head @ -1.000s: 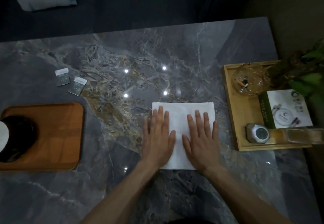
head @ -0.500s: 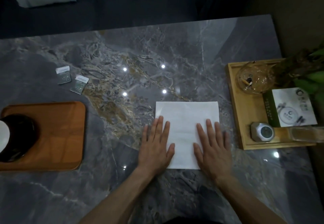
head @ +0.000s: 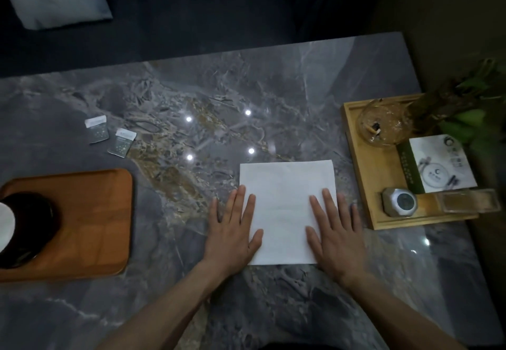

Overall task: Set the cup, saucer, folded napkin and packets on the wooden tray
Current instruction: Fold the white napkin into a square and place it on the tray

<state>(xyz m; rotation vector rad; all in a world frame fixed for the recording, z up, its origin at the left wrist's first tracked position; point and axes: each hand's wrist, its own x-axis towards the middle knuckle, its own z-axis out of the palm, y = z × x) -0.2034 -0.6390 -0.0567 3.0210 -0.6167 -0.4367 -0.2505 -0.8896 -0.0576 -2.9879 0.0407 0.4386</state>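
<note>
Marble table [head: 273, 89], bamboo tray [head: 367, 185], glass ashtray [head: 383, 125], booklet [head: 440, 166], plant [head: 465, 108]

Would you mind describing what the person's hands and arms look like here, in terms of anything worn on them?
Both the left hand and the right hand are bare: no gloves, and no rings or watch that the dim picture shows. The forearms are bare too, with no sleeve in view up to the bottom edge of the frame. No markings, straps or cables show on either arm.

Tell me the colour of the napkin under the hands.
White, plain: the flat square paper napkin shows best in the head view.
</note>
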